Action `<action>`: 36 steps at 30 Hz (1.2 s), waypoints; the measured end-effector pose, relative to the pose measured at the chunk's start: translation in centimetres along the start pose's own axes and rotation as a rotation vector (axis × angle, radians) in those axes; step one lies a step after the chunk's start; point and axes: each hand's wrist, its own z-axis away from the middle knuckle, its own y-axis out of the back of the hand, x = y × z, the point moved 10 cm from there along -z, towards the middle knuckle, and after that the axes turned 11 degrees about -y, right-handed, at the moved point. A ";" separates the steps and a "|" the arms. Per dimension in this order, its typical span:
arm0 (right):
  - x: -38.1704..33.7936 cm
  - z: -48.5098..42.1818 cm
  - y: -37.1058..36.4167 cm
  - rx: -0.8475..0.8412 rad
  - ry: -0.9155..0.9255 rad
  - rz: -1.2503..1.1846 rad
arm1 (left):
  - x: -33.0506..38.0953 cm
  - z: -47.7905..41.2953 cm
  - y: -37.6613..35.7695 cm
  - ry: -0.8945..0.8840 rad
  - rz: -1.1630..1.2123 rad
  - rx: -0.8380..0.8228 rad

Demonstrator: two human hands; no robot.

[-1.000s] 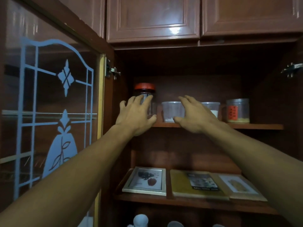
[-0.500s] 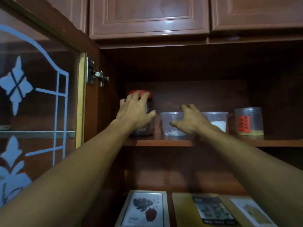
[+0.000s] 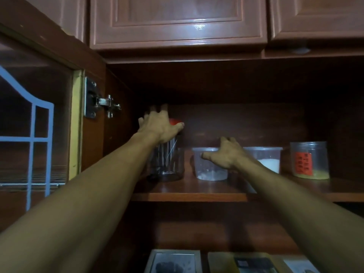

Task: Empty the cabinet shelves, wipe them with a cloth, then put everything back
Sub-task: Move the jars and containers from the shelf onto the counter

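The glass door point(image 3: 29, 144) with blue lines stands open at 9 o'clock, and its shiny hinge point(image 3: 100, 103) sits just past it. The top shelf point(image 3: 187, 196) holds four pots in a row. The first is a tall see-through jar point(image 3: 167, 162) with a red lid point(image 3: 174, 121). The left hand point(image 3: 157, 127) lies on top of that lid, with fingers spread wide over it and the thumb touching the lid's side at 3 o'clock. At 3 o'clock from the jar, just beside it, is a clear tub point(image 3: 208, 168) with a little white powder in the bottom. The right hand point(image 3: 226, 154) is over the tub's far rim, wide open, with the thumb pointing to 9 o'clock across the tub's mouth; its fingertips are too dark to see well. Behind that wrist is a second tub point(image 3: 266, 158) with more white stuff. At 3 o'clock from it stands a pot with a red label point(image 3: 309, 160) and yellow stuff inside. Down at 6 o'clock, on the lower shelf, lie a picture frame point(image 3: 173, 262) and a yellow book point(image 3: 246, 263)
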 end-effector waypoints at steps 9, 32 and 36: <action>0.9 -0.5 -0.1 -0.035 -0.066 -0.128 | -1.9 0.4 -1.6 0.176 0.181 -0.078; 1.8 -0.5 -1.2 -0.043 -0.104 -0.344 | -3.7 1.1 -2.3 0.331 0.434 0.059; 1.8 -0.6 -1.0 -0.044 -0.103 -0.348 | -3.7 1.2 -1.8 0.336 0.424 0.076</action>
